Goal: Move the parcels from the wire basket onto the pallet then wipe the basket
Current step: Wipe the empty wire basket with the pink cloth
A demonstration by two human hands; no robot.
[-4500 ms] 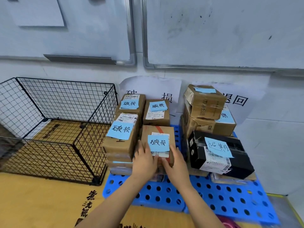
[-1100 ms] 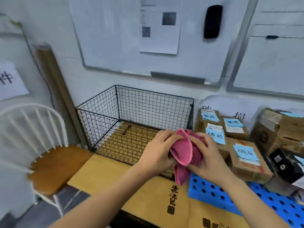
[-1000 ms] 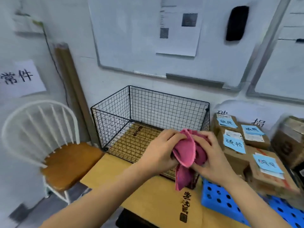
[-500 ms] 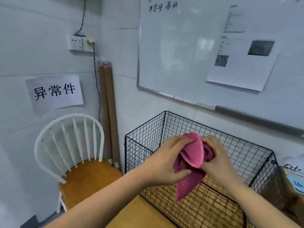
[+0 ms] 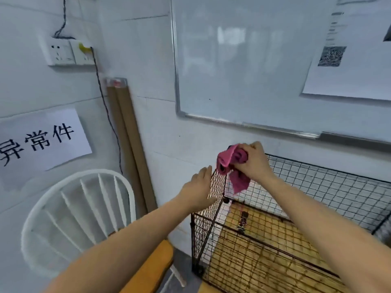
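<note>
Pink cloth (image 5: 230, 159), bunched into a wad, sits at the top of the far left corner of the wire basket (image 5: 338, 187). A loose tail of it hangs down just inside that corner. The right hand (image 5: 254, 163) grips the wad from above, its fingers (image 5: 251, 145) curled tightly round the fabric and the knuckles turned towards the wall. Whether the cloth actually presses on the wire or only meets it cannot be told.

The left hand (image 5: 198, 189) lies flat against the outside of the basket's left mesh wall, close under the same corner. Its fingers (image 5: 206, 172) are straight and together, pointing up, and hold nothing.

No parcels show inside the black basket, and the wooden tabletop (image 5: 275, 235) shows through its mesh floor.

Left of the basket stands a white spindle-back chair (image 5: 63, 199) with an orange seat (image 5: 152, 267). Behind it, long brown cardboard lengths (image 5: 127, 140) lean against the white wall. A black cable (image 5: 105, 111) runs down beside them from a wall socket (image 5: 65, 52). A paper sign (image 5: 40, 140) with black characters is stuck to the wall above the chair. A whiteboard (image 5: 243, 60) hangs over the basket, with a printed sheet (image 5: 349, 60) fixed to it at the right.
</note>
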